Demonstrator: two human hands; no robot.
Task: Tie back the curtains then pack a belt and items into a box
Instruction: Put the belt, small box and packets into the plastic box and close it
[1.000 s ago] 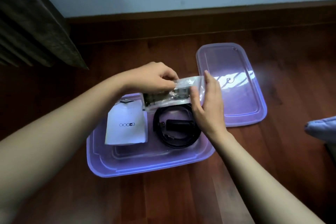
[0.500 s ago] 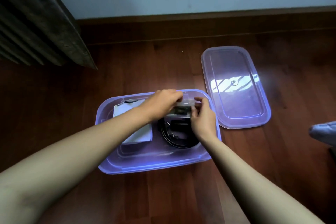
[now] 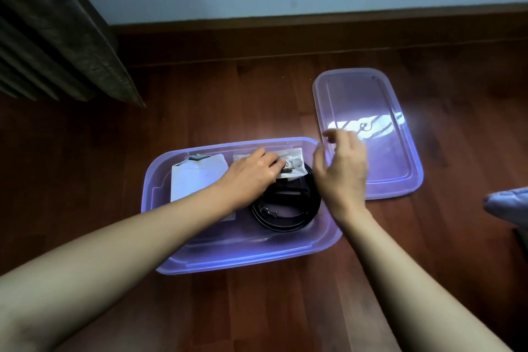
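A translucent purple box (image 3: pixel 245 261) sits open on the wooden floor. Inside it lie a coiled black belt (image 3: pixel 285 206), a white paper packet (image 3: pixel 197 177) at the left, and a clear plastic bag of small parts (image 3: pixel 294 164) against the far wall. My left hand (image 3: pixel 251 177) rests flat in the box, its fingertips on the plastic bag. My right hand (image 3: pixel 343 168) hovers above the box's right end, fingers loosely apart and holding nothing. The box's lid (image 3: pixel 368 134) lies flat on the floor to the right.
A dark pleated curtain (image 3: pixel 54 37) hangs at the upper left, down to the floor. A brown skirting board (image 3: pixel 314 37) runs along the wall behind. A pale blue fabric object (image 3: pixel 508 206) shows at the right edge.
Both hands lowered the plastic bag into the box and laid it by the far wall. My right hand has let go and lifted to the right; my left hand stays on the bag.
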